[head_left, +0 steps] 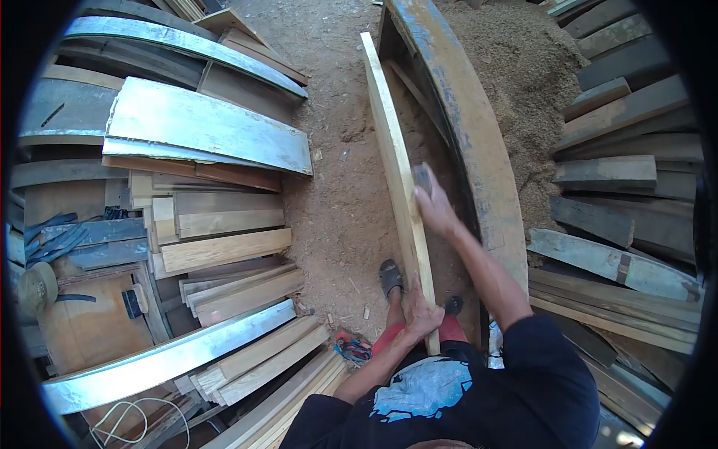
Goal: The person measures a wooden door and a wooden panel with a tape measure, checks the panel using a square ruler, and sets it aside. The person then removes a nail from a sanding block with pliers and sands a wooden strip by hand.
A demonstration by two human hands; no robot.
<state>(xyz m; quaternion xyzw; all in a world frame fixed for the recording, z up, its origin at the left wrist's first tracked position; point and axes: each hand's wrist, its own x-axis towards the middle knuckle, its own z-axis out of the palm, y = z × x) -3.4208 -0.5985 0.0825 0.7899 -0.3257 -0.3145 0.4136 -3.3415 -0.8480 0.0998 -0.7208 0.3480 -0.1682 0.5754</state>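
A long pale wooden board [394, 142] stands on its narrow edge, running from my body away along the left side of a worn bench [479, 142]. My left hand [423, 313] is closed around the board near its close end, in front of my legs. Farther along, my right hand [435, 203] is closed on a small grey block [423, 176] at the board's right face. This hand is slightly blurred, and its fingers partly hide the block, so its exact kind does not show.
Stacked planks [228, 251] and a whitish panel [209, 123] lie on the left. More timber [606, 172] is piled on the right, beside a heap of sawdust [516, 67]. My sandalled foot [390, 277] is on the dirt floor [336, 194]. A cable [123, 423] lies lower left.
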